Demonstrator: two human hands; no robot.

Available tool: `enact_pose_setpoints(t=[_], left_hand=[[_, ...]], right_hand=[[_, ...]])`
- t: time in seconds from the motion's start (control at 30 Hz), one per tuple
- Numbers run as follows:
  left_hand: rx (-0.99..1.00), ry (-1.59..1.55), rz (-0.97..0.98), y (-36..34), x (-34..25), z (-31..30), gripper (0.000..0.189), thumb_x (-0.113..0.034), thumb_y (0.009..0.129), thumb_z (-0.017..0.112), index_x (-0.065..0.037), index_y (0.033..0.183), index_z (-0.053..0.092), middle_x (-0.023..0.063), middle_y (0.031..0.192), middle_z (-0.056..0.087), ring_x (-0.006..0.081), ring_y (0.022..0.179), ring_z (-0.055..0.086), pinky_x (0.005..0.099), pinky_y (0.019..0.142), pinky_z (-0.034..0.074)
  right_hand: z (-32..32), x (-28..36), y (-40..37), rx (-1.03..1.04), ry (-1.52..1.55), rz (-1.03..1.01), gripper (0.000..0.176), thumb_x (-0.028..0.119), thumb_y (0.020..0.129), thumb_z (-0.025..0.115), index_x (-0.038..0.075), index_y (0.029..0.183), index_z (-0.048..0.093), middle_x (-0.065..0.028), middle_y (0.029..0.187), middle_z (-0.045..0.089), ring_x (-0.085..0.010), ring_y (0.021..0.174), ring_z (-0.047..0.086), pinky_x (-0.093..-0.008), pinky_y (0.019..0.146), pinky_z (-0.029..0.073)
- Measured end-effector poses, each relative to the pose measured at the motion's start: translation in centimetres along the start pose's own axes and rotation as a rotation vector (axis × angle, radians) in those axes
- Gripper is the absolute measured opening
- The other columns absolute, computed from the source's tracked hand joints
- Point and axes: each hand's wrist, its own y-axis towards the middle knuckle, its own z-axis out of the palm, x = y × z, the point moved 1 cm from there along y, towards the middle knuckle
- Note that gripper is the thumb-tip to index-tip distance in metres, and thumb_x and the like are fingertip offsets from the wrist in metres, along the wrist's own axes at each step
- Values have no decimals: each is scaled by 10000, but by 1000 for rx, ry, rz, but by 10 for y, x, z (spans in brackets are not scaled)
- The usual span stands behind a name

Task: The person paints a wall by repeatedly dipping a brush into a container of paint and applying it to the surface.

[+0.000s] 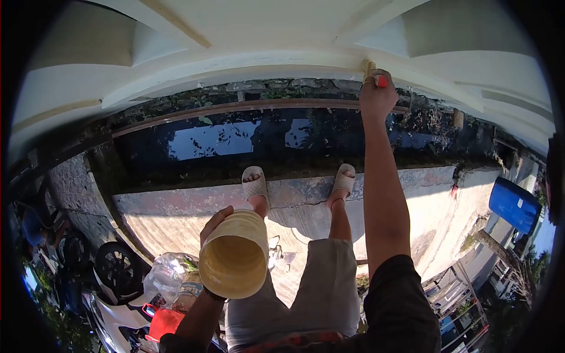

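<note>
My right hand (377, 101) reaches far forward, its fingers closed around a paintbrush (368, 66). A red part of the brush sticks out of the fist, and its bristle end is right at the lower edge of a cream-white painted wall (276, 35). Close to my body, my left hand (214, 225) grips a pale yellow paint bucket (246, 220) from its left side. The bucket tilts with its mouth toward me, showing yellowish paint-coated walls inside.
A ditch of dark water (212, 141) runs between the wall and the concrete ledge (194, 203) under my sandalled feet. A pipe (235, 110) crosses along the ditch's far side. Parked motorbikes (118, 270) and clear plastic bottles (168, 276) lie left; a blue barrel (515, 205) is right.
</note>
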Motion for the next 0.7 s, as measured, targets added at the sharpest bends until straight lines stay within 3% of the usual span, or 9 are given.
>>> enact_pose_setpoints(t=[0.1,0.13,0.3,0.37,0.4,0.47,0.5,0.6,0.7], left_hand=[[9,121,103,4,12,-18,994,-303,576,902,-47,1370,359,119,1300,473,247,1192,495,368,1014,420],[-95,139,270,12,-1,-17,821,-222,638,858,3,1312,447,107,1080,622,211,972,632,314,896,527],[-42,245,267,13,1,-35,958,-238,556,896,-5,1342,401,109,1177,573,218,1015,609,321,916,513],[-34,190,300,14,-13,-32,914,-213,601,874,-12,1349,388,114,1197,557,220,1014,608,338,893,533],[16,66,214,13,-20,-32,822,-179,668,821,-16,1348,387,122,1182,563,223,982,620,370,844,559],[69,-54,121,10,-21,-34,731,-145,736,768,-19,1347,387,130,1168,569,226,949,633,401,795,584],[65,-53,128,9,-19,-35,754,-155,723,779,-20,1350,383,129,1177,563,228,967,623,397,812,573],[52,-51,151,5,-10,-39,823,-187,685,813,-22,1359,371,126,1204,543,231,1021,594,386,861,537],[32,-52,181,3,0,-41,893,-219,646,848,-24,1367,359,124,1231,523,234,1075,566,374,910,502]], right_hand=[[17,31,-12,43,-225,-218,154,26,747,635,77,892,623,-154,868,629,-372,839,617,-449,700,521],[41,39,-26,107,-239,-325,165,22,737,639,78,890,617,-160,872,617,-379,858,604,-453,716,517],[85,120,-86,339,-26,-595,186,11,737,658,62,912,621,-164,827,615,-330,793,616,-393,626,514],[75,136,-74,631,535,97,166,19,776,669,47,934,626,-105,718,630,-203,623,598,-309,561,485],[77,117,-66,525,856,259,149,25,800,669,41,942,628,-51,649,619,-114,537,538,-255,544,454],[68,50,-37,269,849,246,139,-5,790,658,9,925,625,-54,700,633,-112,618,590,-250,561,477],[53,34,-25,135,830,406,154,-5,787,660,-15,937,626,-53,705,639,-121,666,621,-264,598,504],[14,10,-1,-81,-2,59,190,33,792,614,58,978,638,-144,862,667,-293,718,667,-375,632,533],[28,30,-10,-120,-296,-129,150,56,782,614,93,926,631,-157,899,628,-369,773,625,-444,672,520]])
